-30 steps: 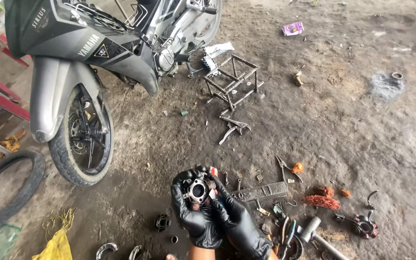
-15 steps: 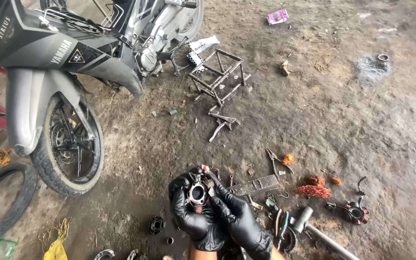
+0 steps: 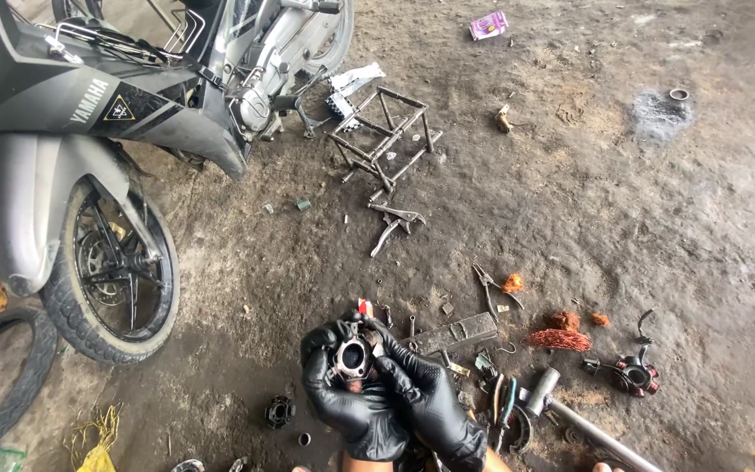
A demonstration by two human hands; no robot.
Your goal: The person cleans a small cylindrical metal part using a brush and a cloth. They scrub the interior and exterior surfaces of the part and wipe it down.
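metal part | round bore faces up twd cam | both hands gripping it

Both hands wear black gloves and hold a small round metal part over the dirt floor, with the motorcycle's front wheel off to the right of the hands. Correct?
Not quite. The head view shows the motorcycle's front wheel to the left of the hands, not the right. The rest holds: the gloved left hand and right hand hold the round metal part.

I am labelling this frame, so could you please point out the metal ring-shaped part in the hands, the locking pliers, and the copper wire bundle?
metal ring-shaped part (image 3: 353, 358), head view, on its round rim.
locking pliers (image 3: 392, 224), head view, on the handles.
copper wire bundle (image 3: 558, 339), head view, on its middle.
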